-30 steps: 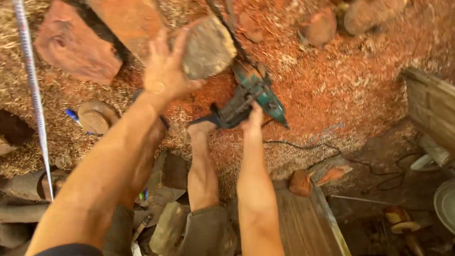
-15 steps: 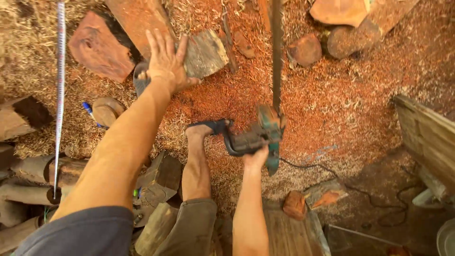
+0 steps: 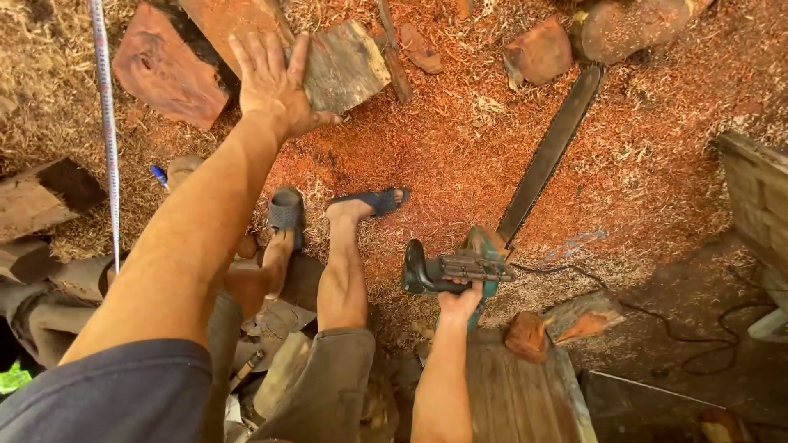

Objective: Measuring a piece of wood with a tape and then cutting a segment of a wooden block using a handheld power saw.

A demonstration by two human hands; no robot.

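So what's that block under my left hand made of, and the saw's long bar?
The block looks like raw wood: grey weathered face, rough sawn edges. The saw's bar, held by the right hand, seems dull dark metal, flat and straight. The left hand rests on the block.

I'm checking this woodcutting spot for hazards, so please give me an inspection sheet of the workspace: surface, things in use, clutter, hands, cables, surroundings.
Surface: ground covered in reddish sawdust and pale shavings.
Things in use: chainsaw, green body, long bar pointing away over the sawdust; grey-faced wood block under the left hand.
Clutter: red wood chunks, smaller offcuts, scraps beside the plank.
Hands: left hand spread flat on the wood block; right hand gripping the chainsaw's handle.
Cables: black cord trailing from the chainsaw across the ground.
Surroundings: sandalled feet near the saw; striped rope hanging at left; wooden boards at right.
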